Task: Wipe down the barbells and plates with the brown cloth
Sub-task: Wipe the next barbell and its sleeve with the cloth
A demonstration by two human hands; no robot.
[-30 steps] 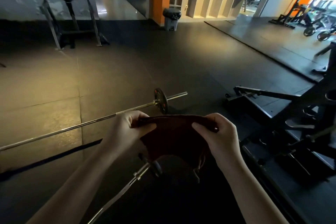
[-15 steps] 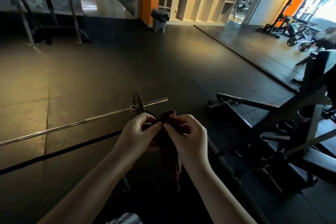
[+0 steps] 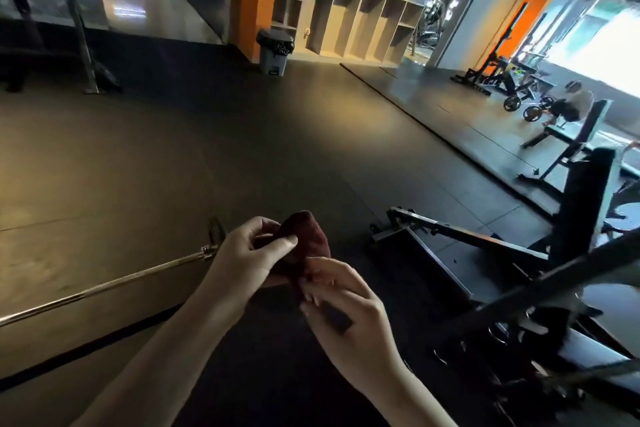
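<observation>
Brown cloth point(image 3: 304, 239) bunched up, left hand point(image 3: 249, 253) pinching its top, right hand point(image 3: 343, 302) pinching the lower fold. Barbell point(image 3: 104, 289) lies on the floor point(image 3: 242, 149) to the left, shaft running sideways, its plate point(image 3: 215, 230) just beyond the left hand, the nearer one.

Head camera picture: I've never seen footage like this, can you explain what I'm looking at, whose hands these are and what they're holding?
No machine here. The camera sits on a person's head, looking forward and down, so the two bare arms are the wearer's own. The left hand and right hand both pinch a bunched brown cloth, held in the air. On the dark gym floor lies a barbell with a small plate near its end, beyond the left hand. A black bench frame stands to the right.
</observation>
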